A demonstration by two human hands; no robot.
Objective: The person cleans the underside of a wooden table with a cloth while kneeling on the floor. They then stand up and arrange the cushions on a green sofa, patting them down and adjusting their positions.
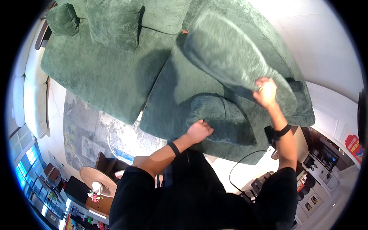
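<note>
A curved green fabric sofa [109, 77] lies before me. My right hand [265, 91] grips the near edge of a large green sofa cushion [227, 49], which is tilted over the seat and blurred along its far part. My left hand [199, 131] is closed on the near left edge of a smaller green throw pillow [227, 120] resting on the seat. The fingertips of both hands are partly hidden in the fabric. Further pillows, a large one [113, 23] and a small one [63, 20], rest at the sofa's far left.
A patterned rug [86, 126] lies left of the sofa. At the lower left stand a round wooden table [95, 175] and a chair. A black cable [231, 175] hangs near my right arm. A white sofa [36, 100] is at the far left.
</note>
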